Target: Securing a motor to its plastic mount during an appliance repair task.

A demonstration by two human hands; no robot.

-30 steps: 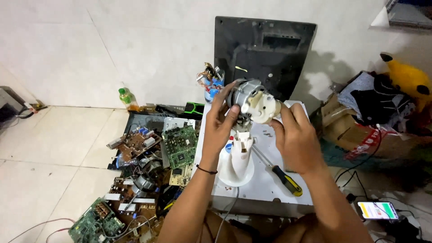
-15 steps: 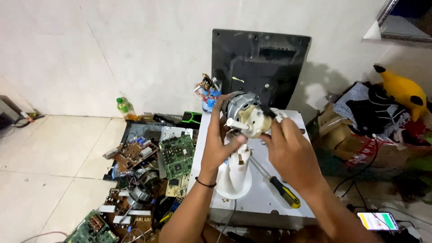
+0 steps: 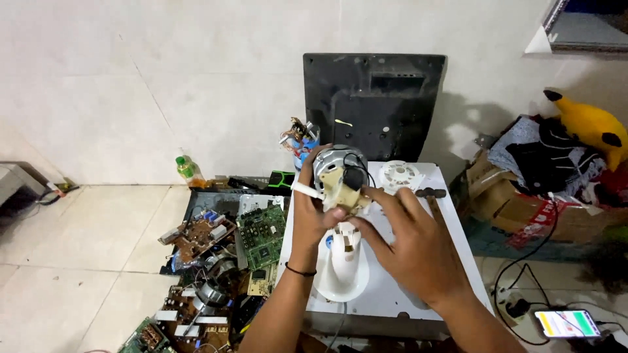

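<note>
Up top, motor (image 3: 340, 178) between both hands' fingers (image 3: 313, 196).

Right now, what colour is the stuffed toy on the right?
Yellow with black tips: the stuffed toy, clearest in the head view.

My left hand (image 3: 313, 212) is raised on an upright forearm, fingers curled shut, a dark band at the wrist. My right hand (image 3: 409, 245) reaches in from the lower right, back toward me, fingertips (image 3: 366, 194) extended to just beside the left hand's fingers.
</note>
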